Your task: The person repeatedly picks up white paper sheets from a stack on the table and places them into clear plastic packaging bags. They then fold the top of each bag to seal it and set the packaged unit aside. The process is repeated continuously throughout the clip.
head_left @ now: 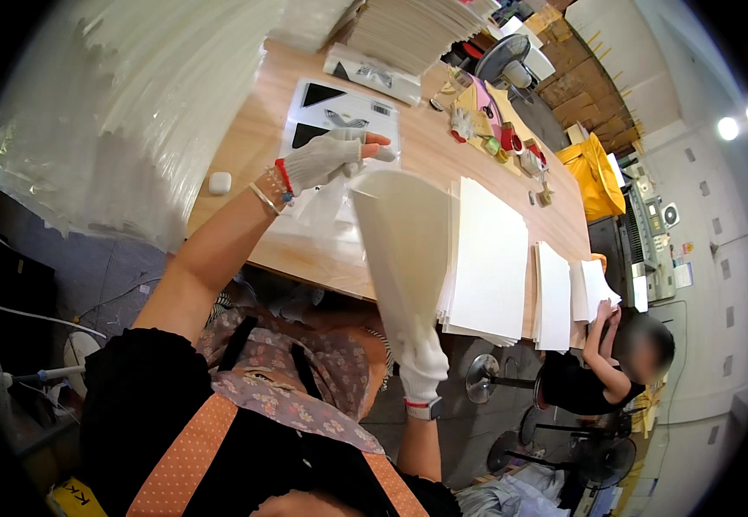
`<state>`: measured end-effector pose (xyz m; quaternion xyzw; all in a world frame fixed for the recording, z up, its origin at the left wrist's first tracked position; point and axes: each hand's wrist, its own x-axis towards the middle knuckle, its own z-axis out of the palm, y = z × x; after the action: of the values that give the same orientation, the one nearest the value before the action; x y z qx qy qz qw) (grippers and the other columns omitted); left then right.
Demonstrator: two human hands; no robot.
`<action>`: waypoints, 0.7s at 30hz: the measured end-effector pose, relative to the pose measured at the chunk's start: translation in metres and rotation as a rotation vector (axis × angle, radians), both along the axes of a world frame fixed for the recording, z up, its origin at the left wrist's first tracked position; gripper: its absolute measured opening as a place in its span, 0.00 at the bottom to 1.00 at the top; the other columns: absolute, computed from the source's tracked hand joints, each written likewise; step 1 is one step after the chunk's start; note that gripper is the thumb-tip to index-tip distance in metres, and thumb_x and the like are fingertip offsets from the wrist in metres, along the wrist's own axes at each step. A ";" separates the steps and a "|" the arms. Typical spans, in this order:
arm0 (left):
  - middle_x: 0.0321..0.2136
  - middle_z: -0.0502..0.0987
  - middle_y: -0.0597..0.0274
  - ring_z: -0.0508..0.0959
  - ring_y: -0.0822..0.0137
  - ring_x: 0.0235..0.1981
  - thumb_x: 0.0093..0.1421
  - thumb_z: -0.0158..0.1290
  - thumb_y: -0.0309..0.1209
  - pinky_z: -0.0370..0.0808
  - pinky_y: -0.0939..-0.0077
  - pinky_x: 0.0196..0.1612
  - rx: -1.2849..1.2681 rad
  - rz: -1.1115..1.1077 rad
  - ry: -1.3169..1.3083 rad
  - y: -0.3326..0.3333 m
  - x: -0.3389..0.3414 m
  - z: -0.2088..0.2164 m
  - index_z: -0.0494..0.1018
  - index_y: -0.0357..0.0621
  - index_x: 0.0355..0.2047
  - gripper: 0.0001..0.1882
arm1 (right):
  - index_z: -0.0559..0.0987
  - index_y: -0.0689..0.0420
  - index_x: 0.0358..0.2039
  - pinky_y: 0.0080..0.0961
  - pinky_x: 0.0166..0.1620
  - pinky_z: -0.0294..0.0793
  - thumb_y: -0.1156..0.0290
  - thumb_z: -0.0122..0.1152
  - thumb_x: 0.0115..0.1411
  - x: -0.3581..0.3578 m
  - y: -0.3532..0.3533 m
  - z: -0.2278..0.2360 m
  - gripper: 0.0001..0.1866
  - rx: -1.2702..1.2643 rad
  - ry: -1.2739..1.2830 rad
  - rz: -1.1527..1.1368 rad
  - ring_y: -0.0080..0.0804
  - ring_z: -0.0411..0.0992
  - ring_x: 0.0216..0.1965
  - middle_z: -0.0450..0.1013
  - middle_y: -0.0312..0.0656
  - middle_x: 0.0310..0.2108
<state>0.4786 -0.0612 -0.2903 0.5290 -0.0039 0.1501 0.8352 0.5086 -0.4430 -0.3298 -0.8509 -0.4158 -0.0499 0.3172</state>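
My left hand (329,160), in a whitish glove with bare fingertips, hovers over a printed white sheet with black corners (348,105) at the table's near left part. Its fingers stretch to the right, and I see nothing held in them. Clear plastic (326,211) lies on the table below that hand. My right hand (420,355), also gloved, grips the near end of a white sheet (404,233). This sheet is smeared by motion and stands tilted over the table edge, left of a stack of white sheets (487,258).
A tall pile of clear plastic sleeves (124,112) fills the left side. Smaller white stacks (552,293) continue rightward, where another person handles sheets. Tape rolls (509,138) lie toward the far side. A small white case (220,183) sits near the left edge.
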 end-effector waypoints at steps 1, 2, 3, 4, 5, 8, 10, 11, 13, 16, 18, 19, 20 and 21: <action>0.43 0.76 0.63 0.71 0.77 0.26 0.60 0.51 0.34 0.69 0.87 0.29 0.110 0.059 0.027 -0.001 0.005 -0.005 0.67 0.41 0.52 0.20 | 0.76 0.55 0.42 0.33 0.40 0.75 0.75 0.57 0.52 0.001 0.009 0.004 0.15 -0.205 -0.076 0.000 0.43 0.76 0.36 0.75 0.47 0.38; 0.43 0.77 0.62 0.72 0.75 0.26 0.59 0.51 0.33 0.71 0.82 0.30 0.402 0.268 -0.160 -0.013 0.014 -0.028 0.69 0.43 0.50 0.19 | 0.75 0.55 0.43 0.35 0.41 0.74 0.72 0.57 0.52 0.008 0.018 0.002 0.16 -0.318 -0.051 0.033 0.46 0.75 0.36 0.75 0.47 0.38; 0.42 0.77 0.59 0.74 0.70 0.29 0.57 0.50 0.31 0.71 0.78 0.33 0.774 0.490 -0.167 -0.039 0.017 -0.037 0.70 0.43 0.48 0.17 | 0.75 0.54 0.45 0.36 0.41 0.73 0.69 0.57 0.53 0.020 0.026 -0.007 0.17 -0.428 -0.027 0.054 0.48 0.74 0.37 0.75 0.48 0.37; 0.41 0.77 0.55 0.75 0.65 0.32 0.56 0.50 0.30 0.72 0.74 0.36 1.170 0.618 -0.062 -0.083 0.016 -0.032 0.72 0.44 0.46 0.16 | 0.74 0.54 0.46 0.38 0.42 0.73 0.66 0.57 0.54 0.031 0.032 -0.016 0.18 -0.536 0.000 0.064 0.50 0.73 0.37 0.75 0.49 0.37; 0.40 0.77 0.52 0.76 0.61 0.35 0.54 0.50 0.28 0.73 0.70 0.39 1.431 0.557 0.119 -0.128 0.012 -0.022 0.73 0.44 0.44 0.15 | 0.71 0.56 0.49 0.39 0.44 0.71 0.59 0.56 0.55 0.044 0.038 -0.028 0.23 -0.568 0.013 0.080 0.49 0.73 0.40 0.75 0.47 0.38; 0.38 0.77 0.49 0.78 0.54 0.38 0.53 0.49 0.27 0.74 0.65 0.43 1.083 0.000 0.057 -0.178 0.001 -0.018 0.74 0.43 0.41 0.14 | 0.67 0.60 0.52 0.38 0.46 0.70 0.57 0.59 0.54 0.109 0.025 -0.107 0.29 -0.677 -0.430 0.132 0.47 0.72 0.44 0.73 0.47 0.43; 0.38 0.77 0.50 0.78 0.53 0.39 0.53 0.49 0.28 0.75 0.64 0.43 0.936 0.149 0.006 -0.149 -0.002 -0.049 0.74 0.43 0.41 0.14 | 0.64 0.62 0.54 0.38 0.47 0.70 0.56 0.61 0.54 0.092 0.072 -0.052 0.33 -0.513 -0.045 -0.069 0.46 0.71 0.47 0.70 0.48 0.47; 0.40 0.77 0.49 0.77 0.53 0.42 0.53 0.49 0.27 0.73 0.65 0.47 1.013 0.287 0.226 -0.137 0.005 -0.074 0.73 0.44 0.45 0.17 | 0.62 0.63 0.55 0.38 0.48 0.70 0.56 0.62 0.53 0.080 0.097 -0.024 0.35 -0.370 0.287 -0.237 0.45 0.70 0.48 0.69 0.48 0.48; 0.41 0.76 0.51 0.77 0.54 0.40 0.55 0.49 0.27 0.74 0.65 0.47 1.176 0.177 0.380 -0.136 -0.013 -0.083 0.72 0.44 0.47 0.17 | 0.63 0.60 0.55 0.39 0.48 0.70 0.55 0.63 0.52 0.094 0.105 -0.077 0.35 -0.125 0.096 -0.291 0.47 0.69 0.50 0.68 0.51 0.49; 0.41 0.74 0.54 0.76 0.57 0.38 0.59 0.45 0.30 0.73 0.63 0.47 1.611 0.338 0.005 -0.112 -0.041 -0.130 0.70 0.49 0.50 0.18 | 0.69 0.54 0.51 0.44 0.45 0.71 0.53 0.64 0.51 0.102 0.126 -0.104 0.30 -0.304 0.192 -0.407 0.52 0.72 0.45 0.73 0.53 0.42; 0.41 0.71 0.57 0.75 0.61 0.36 0.62 0.41 0.29 0.73 0.65 0.47 1.621 0.612 -0.140 -0.064 -0.038 -0.208 0.67 0.50 0.53 0.18 | 0.70 0.53 0.49 0.45 0.43 0.72 0.53 0.62 0.51 0.132 0.136 -0.122 0.28 -0.376 0.341 -0.421 0.54 0.74 0.42 0.75 0.53 0.38; 0.41 0.71 0.59 0.73 0.63 0.36 0.62 0.41 0.27 0.72 0.68 0.47 1.317 0.621 0.062 -0.045 -0.048 -0.224 0.66 0.48 0.53 0.18 | 0.69 0.53 0.48 0.46 0.40 0.73 0.54 0.57 0.55 0.133 0.134 -0.124 0.24 -0.376 0.295 -0.376 0.53 0.75 0.37 0.76 0.50 0.34; 0.42 0.70 0.61 0.72 0.66 0.36 0.62 0.40 0.26 0.71 0.71 0.47 0.977 0.668 0.221 -0.032 -0.060 -0.224 0.65 0.47 0.52 0.18 | 0.68 0.52 0.50 0.45 0.39 0.73 0.55 0.56 0.56 0.127 0.131 -0.115 0.24 -0.351 0.329 -0.323 0.52 0.75 0.37 0.76 0.51 0.36; 0.42 0.70 0.62 0.71 0.68 0.37 0.61 0.41 0.25 0.71 0.72 0.46 0.756 0.638 0.354 -0.027 -0.072 -0.225 0.65 0.46 0.52 0.17 | 0.67 0.52 0.53 0.44 0.39 0.74 0.56 0.54 0.57 0.120 0.127 -0.104 0.25 -0.325 0.363 -0.271 0.50 0.75 0.38 0.76 0.51 0.38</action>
<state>0.4063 -0.0886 -0.5149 0.7856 0.2446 0.2936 0.4867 0.6291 -0.3158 -0.4340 -0.9335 -0.2370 0.1289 0.2364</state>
